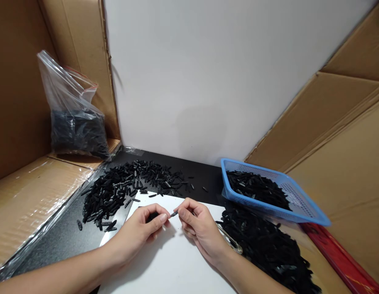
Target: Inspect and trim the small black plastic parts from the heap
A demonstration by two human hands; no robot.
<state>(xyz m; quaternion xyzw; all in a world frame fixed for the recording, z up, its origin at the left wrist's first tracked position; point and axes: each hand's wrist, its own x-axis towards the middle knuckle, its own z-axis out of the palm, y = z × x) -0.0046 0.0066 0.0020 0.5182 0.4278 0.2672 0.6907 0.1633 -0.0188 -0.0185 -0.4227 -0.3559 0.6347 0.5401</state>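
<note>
Looking down, we see our two hands meet over a white sheet (177,261) on the black table (67,237). Our left hand (143,228) is curled shut, and its thumb and first finger pinch one end of a small black plastic piece (174,213). Our right hand (198,224) is curled too, and its fingertips (181,210) pinch the other end. So the little piece sits right between both hands, touching both. Its long way runs left to right, tipped up a bit toward the right hand. Neither hand is nearer; they share it. We think the left hand also hides something dark in its palm, but we cannot tell what.

Just past our right wrist lies a thin metal tool (230,241), maybe tweezers. Beside it is a big heap of black pieces (269,249) on the right. A little farther, on the left, is another pile of black pieces (122,188). Farther on the right stands a blue basket (302,208) with more of them inside. Far back on the left, a clear plastic bag (73,118) of black bits leans on the cardboard wall (18,81).
</note>
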